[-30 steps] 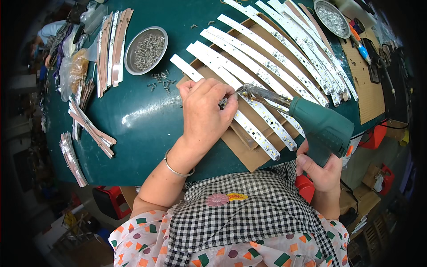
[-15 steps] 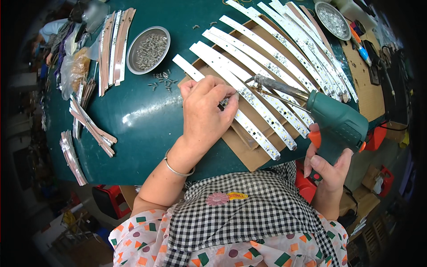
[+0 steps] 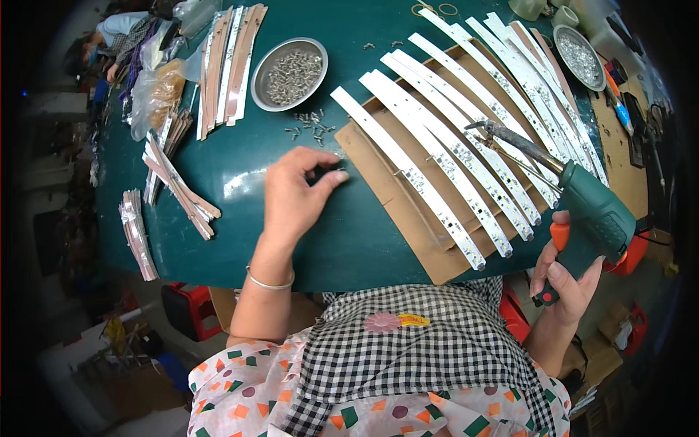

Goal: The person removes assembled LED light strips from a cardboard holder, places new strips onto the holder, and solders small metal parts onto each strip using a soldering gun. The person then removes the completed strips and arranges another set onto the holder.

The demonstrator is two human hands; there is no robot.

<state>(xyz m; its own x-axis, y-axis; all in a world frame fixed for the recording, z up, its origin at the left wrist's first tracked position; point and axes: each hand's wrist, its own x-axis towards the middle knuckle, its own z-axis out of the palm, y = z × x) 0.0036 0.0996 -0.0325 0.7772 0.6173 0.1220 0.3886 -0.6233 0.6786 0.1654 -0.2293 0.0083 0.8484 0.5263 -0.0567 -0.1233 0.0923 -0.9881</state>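
My right hand (image 3: 570, 291) is wrapped round the grip of a green soldering gun (image 3: 597, 211) with an orange trigger. Its dark, worn tip (image 3: 502, 133) points left over the white LED strips. Fingers curled, my left hand (image 3: 295, 195) is over the green table, left of the cardboard. Thumb and forefinger form a pinch; whatever small thing is between them cannot be made out. The nearest LED strip (image 3: 429, 195) lies slanted across a cardboard tray (image 3: 397, 218), with a small metal part (image 3: 400, 173) at its edge. Beyond my left hand lie loose small metal parts (image 3: 314, 130).
A metal bowl (image 3: 320, 81) of small metal parts stands at the back. Bundled strips (image 3: 240, 65) lie at the left, near plastic bags (image 3: 156, 98). Another bowl (image 3: 580, 57) holds clear pieces at the far right. A person (image 3: 120, 36) sits at the far left.
My left hand has left the nearest strip and moved left onto the green table. The soldering gun's tip has come away from that strip. The whole view has shifted a little.
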